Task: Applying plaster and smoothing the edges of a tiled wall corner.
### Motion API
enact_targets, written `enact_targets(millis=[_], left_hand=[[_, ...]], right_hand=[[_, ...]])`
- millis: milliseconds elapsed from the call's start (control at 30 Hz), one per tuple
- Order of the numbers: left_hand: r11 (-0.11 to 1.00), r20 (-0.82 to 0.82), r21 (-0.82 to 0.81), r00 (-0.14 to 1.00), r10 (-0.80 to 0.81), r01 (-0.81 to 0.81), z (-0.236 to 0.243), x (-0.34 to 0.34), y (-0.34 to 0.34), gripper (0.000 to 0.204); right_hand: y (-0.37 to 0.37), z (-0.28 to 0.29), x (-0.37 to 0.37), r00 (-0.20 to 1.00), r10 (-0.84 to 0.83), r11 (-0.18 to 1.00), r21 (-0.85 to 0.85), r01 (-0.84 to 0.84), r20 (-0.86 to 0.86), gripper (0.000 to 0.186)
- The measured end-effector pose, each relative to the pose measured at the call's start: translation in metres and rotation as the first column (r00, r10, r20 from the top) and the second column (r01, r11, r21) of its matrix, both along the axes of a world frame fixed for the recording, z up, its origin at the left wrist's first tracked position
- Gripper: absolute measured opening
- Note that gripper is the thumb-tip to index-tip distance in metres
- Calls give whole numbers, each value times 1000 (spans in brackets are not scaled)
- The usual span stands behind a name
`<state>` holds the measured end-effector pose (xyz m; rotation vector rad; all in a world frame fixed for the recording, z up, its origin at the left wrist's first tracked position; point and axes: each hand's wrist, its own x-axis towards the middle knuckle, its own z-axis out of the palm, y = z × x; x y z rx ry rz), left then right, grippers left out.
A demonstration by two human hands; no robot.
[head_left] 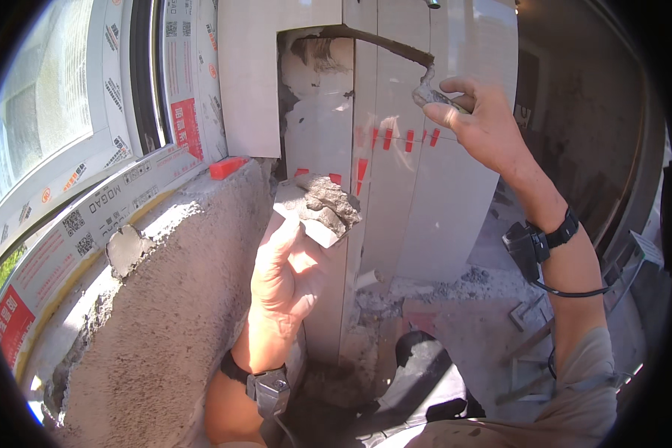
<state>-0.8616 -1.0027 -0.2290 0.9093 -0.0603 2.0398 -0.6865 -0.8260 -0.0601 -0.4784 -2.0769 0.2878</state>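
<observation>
My left hand (295,272), raised in front of the wall, grips a small piece of pale tile (322,233) from below. A thick lump of grey mortar (328,203) sits on that piece. Up at the right, my right hand (476,119) is closed round the handle of a trowel (396,46). Its long blade, seen nearly edge-on and coated in mortar, points left across the top of an untiled gap (317,104) in the wall. Whether the blade touches the gap's surface I cannot tell. Smears of mortar show inside the gap.
Pale wall tiles (403,201) flank the gap, with several red clips (409,140) in their joints. At left, a rough cement sill (179,299) bears a red wedge (229,167) below a window frame (104,205). Rubble (470,280) lies on the floor beside metal pieces.
</observation>
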Motion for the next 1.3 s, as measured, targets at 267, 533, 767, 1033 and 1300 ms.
enact_targets(millis=[267, 533, 767, 1033, 1300], left_hand=[[995, -48, -38, 995, 93, -95, -4, -6, -2, 49], [998, 3, -21, 999, 51, -51, -2, -6, -3, 47], [995, -87, -18, 991, 101, -103, -2, -11, -4, 47], [995, -100, -33, 990, 94, -98, -3, -12, -4, 48], [1000, -21, 23, 1000, 17, -16, 6, -13, -12, 44]], right_hand=[[-13, -54, 25, 994, -46, 977, 214, 24, 97, 38], [-25, -33, -18, 980, 39, 947, 306, -99, 196, 28], [-25, -4, -30, 977, -50, 951, 308, -17, 209, 30], [-25, 2, -53, 922, 284, 910, -375, -174, 262, 32], [-29, -33, -59, 934, 347, 839, -418, -348, -81, 38]])
